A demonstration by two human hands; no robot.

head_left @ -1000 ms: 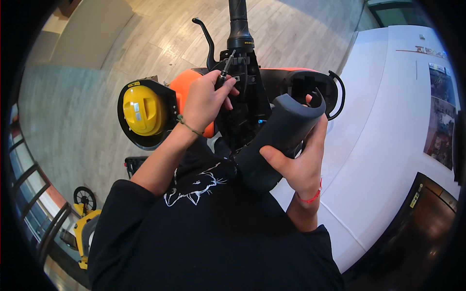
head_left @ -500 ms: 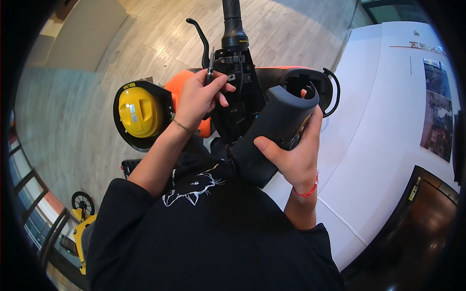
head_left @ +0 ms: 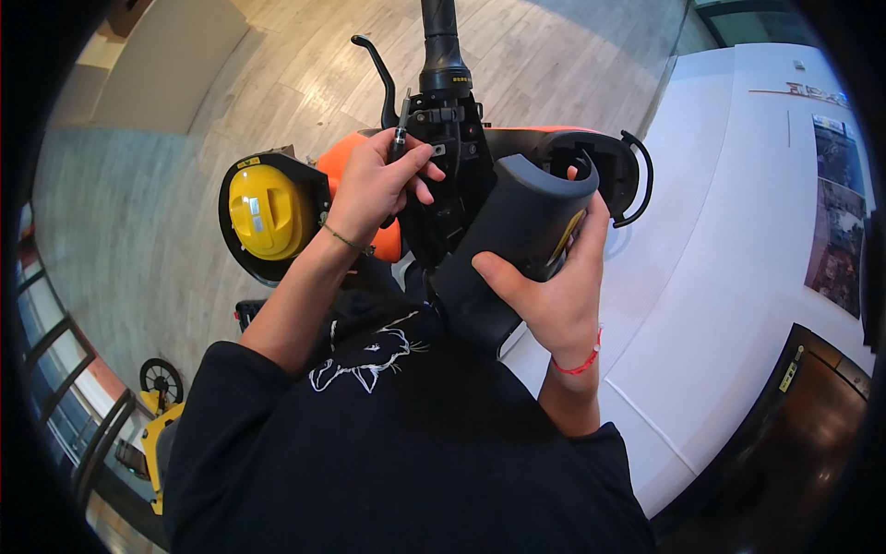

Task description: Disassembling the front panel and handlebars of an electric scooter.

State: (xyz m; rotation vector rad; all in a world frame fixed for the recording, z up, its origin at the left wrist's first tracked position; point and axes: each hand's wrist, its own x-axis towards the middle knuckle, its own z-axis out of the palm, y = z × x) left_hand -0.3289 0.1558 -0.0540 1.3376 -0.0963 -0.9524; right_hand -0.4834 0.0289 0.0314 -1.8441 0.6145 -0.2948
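My left hand (head_left: 374, 189) is closed on a slim screwdriver (head_left: 399, 138), its metal tip pointing up beside the exposed black handlebar assembly (head_left: 454, 125). Above this are a ribbed grip (head_left: 445, 51) and a curved lever (head_left: 380, 69). My right hand (head_left: 563, 295) grips a dark grey curved plastic cover (head_left: 512, 217), tilted, thumb on its front and fingers round the far side. Behind both hands is an orange-and-black body (head_left: 340, 162), with a yellow helmet-like shell (head_left: 268, 212) in a black surround at left and a black housing with a loop (head_left: 644, 180) at right.
A white panel or wall (head_left: 701, 212) runs along the right, above a dark glossy surface (head_left: 803, 425). At lower left stands a small yellow wheeled vehicle (head_left: 161, 443). A pale counter (head_left: 148, 74) is at upper left, beside grey wooden flooring (head_left: 295, 65).
The cover and my right hand have shifted up and slightly left. My left hand has moved a little left, and the screwdriver stands more upright. The view has shifted slightly.
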